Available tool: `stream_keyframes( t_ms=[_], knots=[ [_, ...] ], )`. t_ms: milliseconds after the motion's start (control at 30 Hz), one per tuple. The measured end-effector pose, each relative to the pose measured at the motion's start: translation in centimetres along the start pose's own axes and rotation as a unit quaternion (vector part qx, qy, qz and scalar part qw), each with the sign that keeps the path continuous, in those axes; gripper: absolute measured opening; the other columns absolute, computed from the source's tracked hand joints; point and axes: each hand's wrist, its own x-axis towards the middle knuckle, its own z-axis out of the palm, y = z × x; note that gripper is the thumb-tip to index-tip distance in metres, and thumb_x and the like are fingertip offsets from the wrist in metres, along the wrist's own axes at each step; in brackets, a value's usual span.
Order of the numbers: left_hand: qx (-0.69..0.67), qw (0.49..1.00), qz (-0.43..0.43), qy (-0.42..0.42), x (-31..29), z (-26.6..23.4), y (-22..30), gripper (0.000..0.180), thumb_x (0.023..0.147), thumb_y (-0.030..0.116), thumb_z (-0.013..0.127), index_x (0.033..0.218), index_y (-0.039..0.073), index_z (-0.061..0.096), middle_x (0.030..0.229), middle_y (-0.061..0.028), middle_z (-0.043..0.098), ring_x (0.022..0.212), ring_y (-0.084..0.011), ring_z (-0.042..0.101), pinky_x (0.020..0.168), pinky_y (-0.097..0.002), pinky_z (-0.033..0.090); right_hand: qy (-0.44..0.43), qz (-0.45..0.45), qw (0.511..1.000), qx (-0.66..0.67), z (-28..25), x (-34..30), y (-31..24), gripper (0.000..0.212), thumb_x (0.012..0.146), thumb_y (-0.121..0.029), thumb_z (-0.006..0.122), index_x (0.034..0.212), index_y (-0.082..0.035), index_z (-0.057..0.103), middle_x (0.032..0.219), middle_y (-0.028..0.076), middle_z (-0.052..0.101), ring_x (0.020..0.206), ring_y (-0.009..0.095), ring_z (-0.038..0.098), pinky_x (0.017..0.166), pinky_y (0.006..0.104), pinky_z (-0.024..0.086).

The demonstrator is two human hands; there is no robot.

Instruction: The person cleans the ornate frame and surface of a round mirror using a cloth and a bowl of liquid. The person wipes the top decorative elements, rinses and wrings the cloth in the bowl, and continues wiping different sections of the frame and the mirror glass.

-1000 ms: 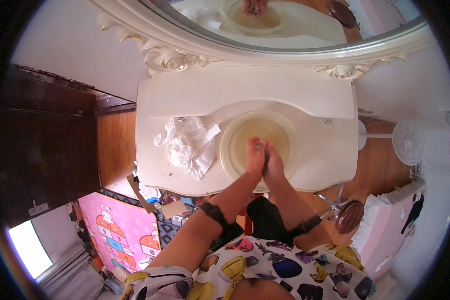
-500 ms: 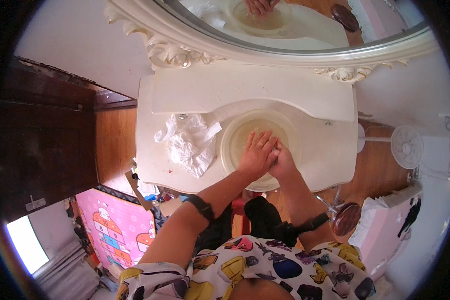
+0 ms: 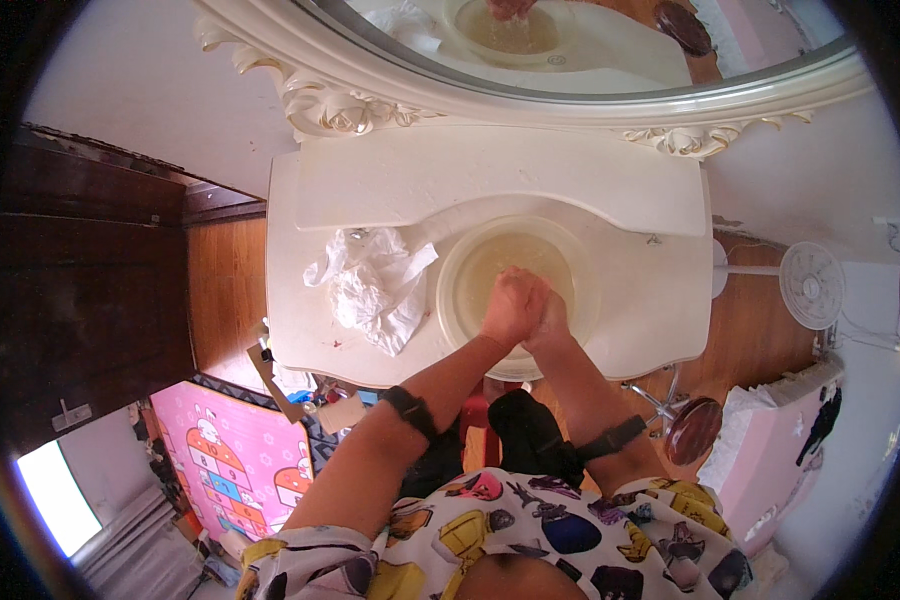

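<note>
Both hands are pressed together above a round cream basin (image 3: 454, 275) of cloudy, yellowish water. My left hand (image 3: 512, 305) is closed with its fingers curled in. Against its right side, my right hand (image 3: 547, 312) is closed too, partly covered by the left. Whatever lies between the palms, if anything, is hidden. In the mirror, drops and thin streams of water fall from the hands into the basin. A crumpled white cloth or thin bag (image 3: 375, 290) lies on the white tabletop (image 3: 630, 320), left of the basin.
A raised shelf (image 3: 450, 170) and a carved-frame mirror (image 3: 590, 100) stand behind the basin. To the right are a white fan (image 3: 811, 286) and a round brown stool (image 3: 692, 434). A pink patterned board (image 3: 230, 460) and a dark door (image 3: 90, 300) are on the left.
My hands have gone from outstretched, overlapping fingers to a closed clasp, drawn slightly nearer to me. Water now streams from them in the mirror.
</note>
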Motion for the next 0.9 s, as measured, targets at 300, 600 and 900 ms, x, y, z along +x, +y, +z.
stream_keyframes(
  t_ms=[300,600,900],
  knots=[
    [-0.372,0.864,-0.336,0.047,-0.4,-1.1,-4.4,0.039,0.081,0.024,0.051,0.112,0.002,0.048,0.108,-0.0198,0.051,0.1,-0.0332,0.049,0.091,-0.0373,0.037,0.246,0.027,0.942,-0.225,-0.8,-0.1,-3.0,0.022,0.083,-0.018,0.053,0.095,0.0,0.052,0.087,0.011,0.056,0.076,0.023,0.058,0.068,0.0361,0.048],
    [-0.05,0.948,-0.313,-0.008,-3.0,1.2,-8.2,0.044,0.075,0.025,0.06,0.116,0.015,0.048,0.112,-0.0124,0.051,0.104,-0.0292,0.047,0.088,-0.0398,0.039,0.267,-0.054,0.685,-0.675,-3.0,0.1,-0.2,0.025,0.08,-0.02,0.059,0.098,-0.003,0.055,0.087,0.006,0.058,0.076,0.018,0.055,0.067,0.0305,0.045],
    [-0.635,0.608,-0.476,-0.011,-1.8,1.7,-7.5,0.04,0.086,0.043,0.045,0.113,0.014,0.052,0.101,-0.0055,0.056,0.106,-0.0225,0.045,0.083,-0.0349,0.043,0.144,-0.057,0.795,-0.587,8.4,-3.6,-0.8,0.027,0.08,-0.027,0.058,0.072,-0.002,0.057,0.063,0.013,0.058,0.056,0.023,0.056,0.056,0.0332,0.044]
  ],
)
